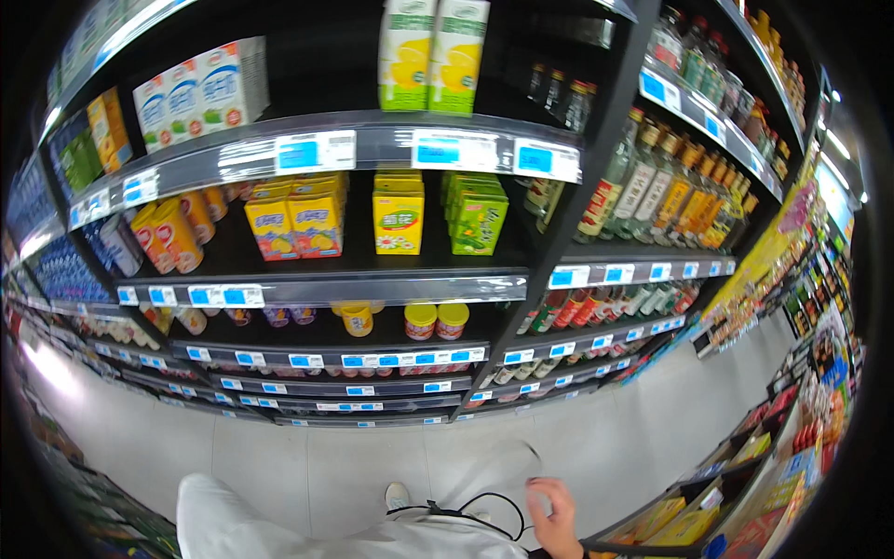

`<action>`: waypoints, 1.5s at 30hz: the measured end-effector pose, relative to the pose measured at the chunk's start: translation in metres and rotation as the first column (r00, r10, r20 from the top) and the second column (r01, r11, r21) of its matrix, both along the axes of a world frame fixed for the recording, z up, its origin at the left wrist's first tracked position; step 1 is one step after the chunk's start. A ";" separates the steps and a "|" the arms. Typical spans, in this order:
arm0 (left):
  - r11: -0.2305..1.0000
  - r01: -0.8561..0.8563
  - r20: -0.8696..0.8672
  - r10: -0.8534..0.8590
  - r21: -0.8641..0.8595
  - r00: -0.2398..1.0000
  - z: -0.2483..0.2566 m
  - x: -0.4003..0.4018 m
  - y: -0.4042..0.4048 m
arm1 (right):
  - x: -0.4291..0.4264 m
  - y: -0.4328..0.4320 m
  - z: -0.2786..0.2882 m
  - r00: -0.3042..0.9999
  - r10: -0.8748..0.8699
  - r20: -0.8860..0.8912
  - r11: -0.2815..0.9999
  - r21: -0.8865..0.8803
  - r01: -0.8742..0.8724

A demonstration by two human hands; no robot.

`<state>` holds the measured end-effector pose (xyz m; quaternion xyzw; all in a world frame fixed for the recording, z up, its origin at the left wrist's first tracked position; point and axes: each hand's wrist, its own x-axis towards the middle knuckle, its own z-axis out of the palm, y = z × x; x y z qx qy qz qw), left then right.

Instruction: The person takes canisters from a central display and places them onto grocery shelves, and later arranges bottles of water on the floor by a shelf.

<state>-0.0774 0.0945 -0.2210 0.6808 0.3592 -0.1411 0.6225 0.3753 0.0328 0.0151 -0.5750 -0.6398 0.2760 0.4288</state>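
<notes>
My right hand (553, 513) is low in the view, right of my body, with its fingers curled. A thin dark curved strand (532, 451), blurred, rises just beyond the fingertips; whether the fingers pinch it I cannot tell. Beside this hand a black cable (499, 496) loops out from the waist of my white clothing (419, 538). My left hand is out of view. Before me stands a black store shelf (391, 288). It carries yellow drink cartons (398, 222), green drink cartons (478, 222), yellow-and-red drink cartons (293, 227) and tall lemon-pictured cartons (431, 63).
Glass bottles (656, 189) fill the shelves at right. Lower down are yellow-lidded tubs (436, 321). Milk packs (199, 91) stand upper left. Price tags (454, 149) line the shelf edges. Grey tiled floor (363, 454) lies below, with a display stand (705, 503) holding packets at lower right.
</notes>
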 end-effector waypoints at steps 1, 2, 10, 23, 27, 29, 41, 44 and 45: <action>0.999 -0.035 -0.028 0.036 0.034 0.999 -0.003 0.000 0.013 | 0.000 0.005 0.002 0.997 -0.067 0.038 0.988 0.144 0.061; 0.997 -0.048 -0.038 0.050 0.064 0.998 -0.010 0.013 0.032 | 0.006 0.004 0.004 0.993 -0.111 -0.032 0.989 0.099 0.113; 0.984 0.017 -0.099 0.001 0.180 0.995 -0.029 0.135 0.154 | 0.024 0.005 0.011 0.991 -0.072 -0.109 0.995 0.063 0.080; 0.807 0.565 -0.029 -0.569 0.170 0.822 -0.062 0.398 0.164 | 0.115 -0.141 -0.073 0.743 -0.650 0.158 0.720 -0.186 0.669; 0.768 0.621 0.023 -0.632 0.157 0.775 -0.058 0.456 0.135 | 0.221 -0.225 -0.116 0.478 -0.791 0.381 0.445 -0.177 0.878; 0.769 0.621 0.032 -0.632 0.149 0.774 -0.057 0.479 0.124 | 0.276 -0.257 -0.103 0.339 -0.837 0.430 0.276 -0.203 0.939; 0.960 0.087 -0.274 -0.011 0.267 0.962 -0.084 0.488 0.115 | 0.623 -0.378 -0.139 -0.125 -0.749 0.651 -0.022 0.164 0.986; 0.942 -0.167 -0.362 0.270 0.291 0.893 -0.065 0.372 0.067 | 0.667 -0.363 -0.140 0.063 -0.704 0.707 0.084 -0.005 0.996; 0.928 -0.216 -0.404 0.331 0.304 0.853 -0.051 0.331 0.035 | 0.669 -0.361 -0.142 0.162 -0.754 0.637 0.187 -0.030 0.982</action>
